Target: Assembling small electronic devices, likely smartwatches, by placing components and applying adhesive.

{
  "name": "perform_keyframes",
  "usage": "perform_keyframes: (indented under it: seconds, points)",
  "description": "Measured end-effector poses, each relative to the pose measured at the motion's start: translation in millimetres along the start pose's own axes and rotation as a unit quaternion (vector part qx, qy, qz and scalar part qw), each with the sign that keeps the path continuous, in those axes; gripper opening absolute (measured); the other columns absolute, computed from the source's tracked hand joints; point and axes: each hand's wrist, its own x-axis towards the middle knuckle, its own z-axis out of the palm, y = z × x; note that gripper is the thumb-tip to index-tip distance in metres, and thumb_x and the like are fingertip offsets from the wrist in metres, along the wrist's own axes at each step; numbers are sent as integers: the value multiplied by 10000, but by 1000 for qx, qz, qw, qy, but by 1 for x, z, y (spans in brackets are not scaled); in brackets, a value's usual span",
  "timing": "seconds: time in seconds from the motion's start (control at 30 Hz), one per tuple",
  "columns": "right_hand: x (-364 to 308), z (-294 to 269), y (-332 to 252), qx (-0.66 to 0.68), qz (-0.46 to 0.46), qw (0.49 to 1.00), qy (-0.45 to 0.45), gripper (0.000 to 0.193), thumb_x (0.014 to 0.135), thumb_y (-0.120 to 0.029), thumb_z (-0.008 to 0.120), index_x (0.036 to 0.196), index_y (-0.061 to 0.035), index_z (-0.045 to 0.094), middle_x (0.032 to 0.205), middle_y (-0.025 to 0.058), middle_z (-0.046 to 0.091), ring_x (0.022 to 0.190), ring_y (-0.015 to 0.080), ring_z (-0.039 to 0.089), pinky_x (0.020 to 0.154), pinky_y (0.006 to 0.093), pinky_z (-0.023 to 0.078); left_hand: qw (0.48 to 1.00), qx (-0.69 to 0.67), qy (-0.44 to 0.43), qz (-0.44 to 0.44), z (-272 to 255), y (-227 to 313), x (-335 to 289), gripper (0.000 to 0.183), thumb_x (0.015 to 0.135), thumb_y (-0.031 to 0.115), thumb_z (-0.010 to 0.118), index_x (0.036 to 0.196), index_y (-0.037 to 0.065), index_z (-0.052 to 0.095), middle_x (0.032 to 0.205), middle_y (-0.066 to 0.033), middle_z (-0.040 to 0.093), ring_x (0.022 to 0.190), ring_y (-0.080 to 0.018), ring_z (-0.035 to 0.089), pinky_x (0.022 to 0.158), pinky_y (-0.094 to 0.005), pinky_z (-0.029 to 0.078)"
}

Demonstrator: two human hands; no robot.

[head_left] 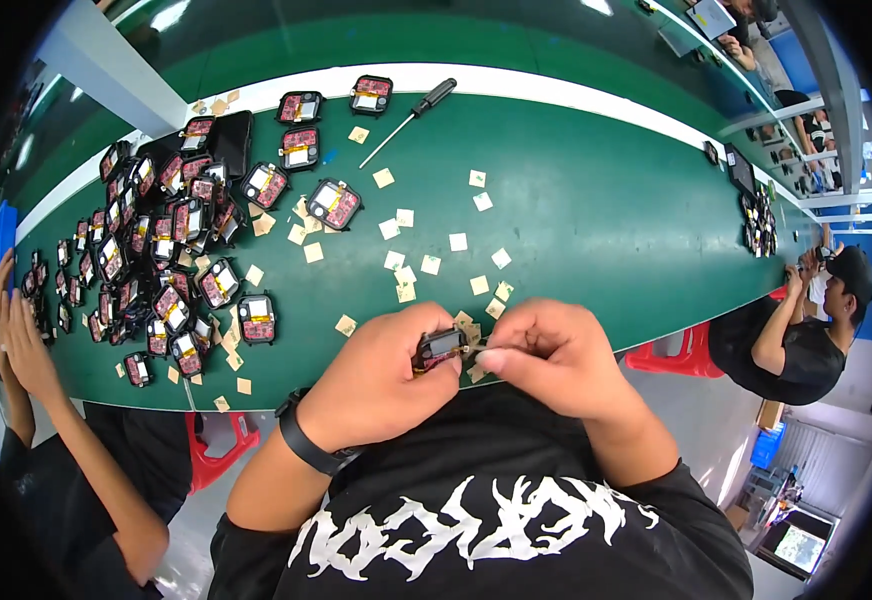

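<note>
My left hand (388, 375), with a dark band on its wrist, grips a small black device housing (442, 346) with a silvery-grey part showing inside. Close to the housing's right side, thumb and forefinger of my right hand (554, 358) are pinched together. Whatever lies between those fingertips is too small to make out. Just behind the hands, several small pale square pieces (469, 327) lie on the green table (596, 230), partly hidden by my fingers.
To the left, many black housings with red circuit boards (189, 218) are heaped. A screwdriver (411, 121) lies toward the back. Scattered pale squares (431, 265) dot the middle. A co-worker's hands (24, 335) are at the far left; another person (806, 325) sits at right.
</note>
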Motion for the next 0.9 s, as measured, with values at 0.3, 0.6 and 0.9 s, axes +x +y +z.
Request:
perform_keyframes:
  seconds: [0.3,0.6,0.9]
  points:
    - [2,12,-4,-166,-157,973,41,317,834,-72,849,1127,-88,730,865,46,670,721,135,689,627,315,562,911,-402,-58,-67,-4,10,2,623,1037,285,533,1511,-83,363,1437,-249,535,1212,-280,637,1033,-459,541]
    - [14,15,-16,-437,-232,868,-31,475,717,-107,855,1178,-117,741,904,24,627,698,180,661,610,328,562,853,-504,-112,-79,-4,1,0,837,1083,639,312,1604,-15,279,1410,-142,536,1223,-224,565,1067,-406,451]
    - [15,8,1,-179,-179,967,-2,268,765,-5,790,968,-64,625,871,39,619,667,130,621,557,282,495,879,-460,-91,-88,5,3,-2,653,1117,385,403,1621,-6,263,1375,-153,570,1162,-220,613,940,-340,504]
